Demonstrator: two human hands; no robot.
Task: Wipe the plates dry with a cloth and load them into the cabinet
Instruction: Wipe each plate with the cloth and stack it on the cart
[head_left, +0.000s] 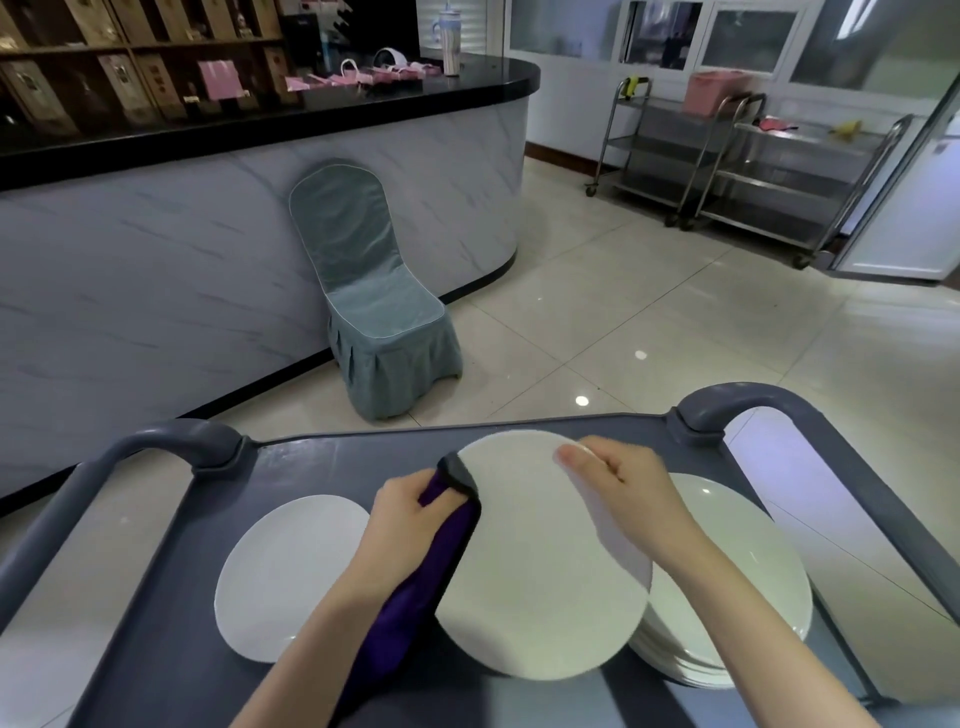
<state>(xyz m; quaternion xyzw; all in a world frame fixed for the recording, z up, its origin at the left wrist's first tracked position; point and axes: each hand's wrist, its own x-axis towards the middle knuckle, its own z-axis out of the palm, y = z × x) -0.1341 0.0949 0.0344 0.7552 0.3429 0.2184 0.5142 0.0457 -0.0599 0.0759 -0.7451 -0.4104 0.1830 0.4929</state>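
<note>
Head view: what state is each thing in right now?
held plate: lifted, tilted above the cart.
cloth: bunched, pressed against held plate's left edge.
left hand: grips cloth.
right hand: grips held plate's far rim.
single plate: lying flat, untouched.
plate stack: resting on cart, partly behind held plate.

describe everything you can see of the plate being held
The plate is large, round, plain white and smooth, ceramic by its look. It is tilted above the grey cart, partly covering a plate stack. The right hand grips its far rim; the left hand holds a purple cloth against its left edge.
</note>
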